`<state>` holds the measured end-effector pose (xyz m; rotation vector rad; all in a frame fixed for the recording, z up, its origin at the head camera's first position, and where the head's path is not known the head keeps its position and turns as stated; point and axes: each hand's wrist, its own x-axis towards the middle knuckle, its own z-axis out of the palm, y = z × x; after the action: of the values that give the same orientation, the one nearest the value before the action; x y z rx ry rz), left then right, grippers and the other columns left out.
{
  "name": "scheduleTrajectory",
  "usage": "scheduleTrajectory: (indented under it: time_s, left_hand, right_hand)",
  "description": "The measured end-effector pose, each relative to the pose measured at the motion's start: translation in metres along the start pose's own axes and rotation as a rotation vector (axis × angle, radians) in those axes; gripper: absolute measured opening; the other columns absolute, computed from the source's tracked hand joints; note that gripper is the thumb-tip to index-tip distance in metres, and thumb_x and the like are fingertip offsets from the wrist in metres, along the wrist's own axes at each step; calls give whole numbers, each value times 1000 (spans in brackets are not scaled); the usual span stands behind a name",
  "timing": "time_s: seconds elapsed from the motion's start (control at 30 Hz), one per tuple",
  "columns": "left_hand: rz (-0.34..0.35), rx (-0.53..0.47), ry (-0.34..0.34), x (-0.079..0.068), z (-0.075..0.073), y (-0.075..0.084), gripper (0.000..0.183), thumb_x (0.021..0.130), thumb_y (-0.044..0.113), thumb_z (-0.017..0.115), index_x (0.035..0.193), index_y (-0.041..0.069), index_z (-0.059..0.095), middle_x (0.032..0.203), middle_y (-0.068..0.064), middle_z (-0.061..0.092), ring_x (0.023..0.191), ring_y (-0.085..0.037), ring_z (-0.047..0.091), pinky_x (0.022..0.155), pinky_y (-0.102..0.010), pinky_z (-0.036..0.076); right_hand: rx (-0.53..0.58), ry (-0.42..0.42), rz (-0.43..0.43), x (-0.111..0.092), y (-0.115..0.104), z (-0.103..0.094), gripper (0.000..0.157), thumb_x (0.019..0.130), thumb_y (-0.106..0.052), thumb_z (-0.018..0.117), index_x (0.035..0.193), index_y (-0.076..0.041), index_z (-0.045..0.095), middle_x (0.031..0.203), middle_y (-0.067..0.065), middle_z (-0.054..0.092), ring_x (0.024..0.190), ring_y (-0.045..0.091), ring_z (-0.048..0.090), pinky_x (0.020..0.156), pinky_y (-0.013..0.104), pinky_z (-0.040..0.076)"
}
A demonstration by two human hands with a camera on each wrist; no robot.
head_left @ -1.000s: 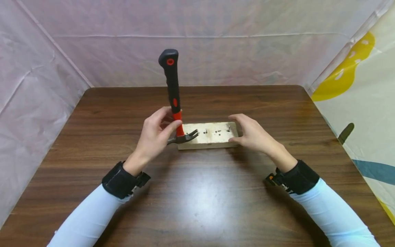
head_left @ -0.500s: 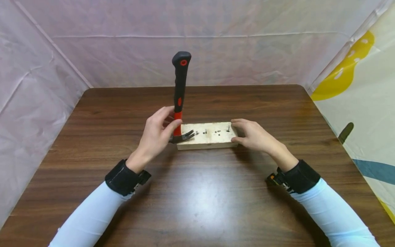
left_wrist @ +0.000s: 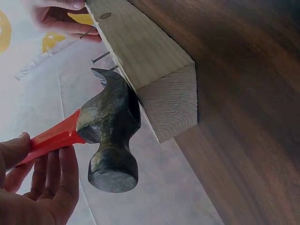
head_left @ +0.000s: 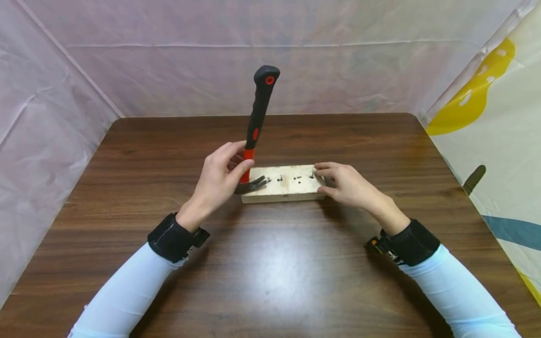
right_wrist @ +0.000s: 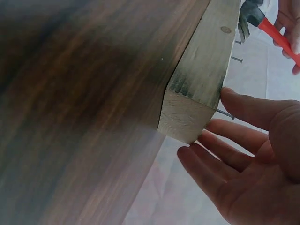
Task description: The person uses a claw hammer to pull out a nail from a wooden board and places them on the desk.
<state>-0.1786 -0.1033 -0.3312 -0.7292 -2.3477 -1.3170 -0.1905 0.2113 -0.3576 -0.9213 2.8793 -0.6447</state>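
Observation:
A pale wooden block lies on the table with a few nails standing up from its top, among them a middle nail and a right-hand nail. My left hand pinches the red neck of a claw hammer between thumb and fingers, handle upright and leaning slightly right. Its head rests at the block's left end, claw against the leftmost nail; whether the claw grips that nail, I cannot tell. At the other end my right hand holds the block, thumb on the near edge and fingers at the far edge.
The brown wood-grain table extends around the block on all sides. Light fabric sheeting hangs behind and on the left, and a patterned sheet hangs on the right. Dark holes mark the block's top.
The hammer's handle has swung to the right and its claw has settled onto the block's left end by the nail. My right hand has closed in on the block's right end.

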Motion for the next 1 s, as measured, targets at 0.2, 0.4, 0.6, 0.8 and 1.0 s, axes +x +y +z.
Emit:
scheduleTrajectory:
  time_s: [0.2, 0.4, 0.6, 0.8, 1.0]
  left_hand:
    - [26, -8, 0, 3, 3, -1, 36, 89, 5, 73, 124, 4, 64, 94, 1, 62, 81, -14, 62, 65, -25, 51]
    - [36, -10, -24, 5, 5, 0, 36, 89, 6, 73, 124, 4, 64, 95, 1, 61, 81, -13, 62, 65, -23, 51]
    - [46, -4, -41, 7, 9, 3, 36, 89, 6, 73, 123, 2, 64, 96, 0, 61, 81, -14, 62, 66, -22, 51]
    - [56, 2, -55, 10, 12, 4, 35, 88, 5, 74, 122, 2, 65, 96, -1, 61, 78, -13, 61, 65, -23, 51]
    - [51, 7, -65, 12, 14, 5, 35, 88, 5, 74, 121, 4, 66, 95, 1, 61, 77, -12, 61, 63, -23, 50]
  right_hand:
    - [10, 50, -9, -1, -2, 2, 38, 88, -12, 76, 121, 2, 66, 131, 13, 56, 111, 30, 61, 89, 37, 49]
    - [38, 56, -11, -4, -3, 4, 32, 89, -9, 75, 119, -1, 68, 127, 11, 58, 97, 25, 66, 79, 32, 53]
    - [15, 59, -15, -5, -2, 5, 33, 89, -12, 74, 120, -2, 68, 128, 10, 58, 100, 24, 66, 81, 32, 53]
    - [2, 64, -15, -6, -1, 5, 34, 90, -15, 74, 121, -4, 68, 129, 9, 58, 102, 24, 66, 82, 33, 52]
    - [-5, 72, -13, -6, 0, 6, 35, 90, -15, 74, 123, -4, 68, 130, 9, 58, 101, 23, 66, 79, 32, 53]
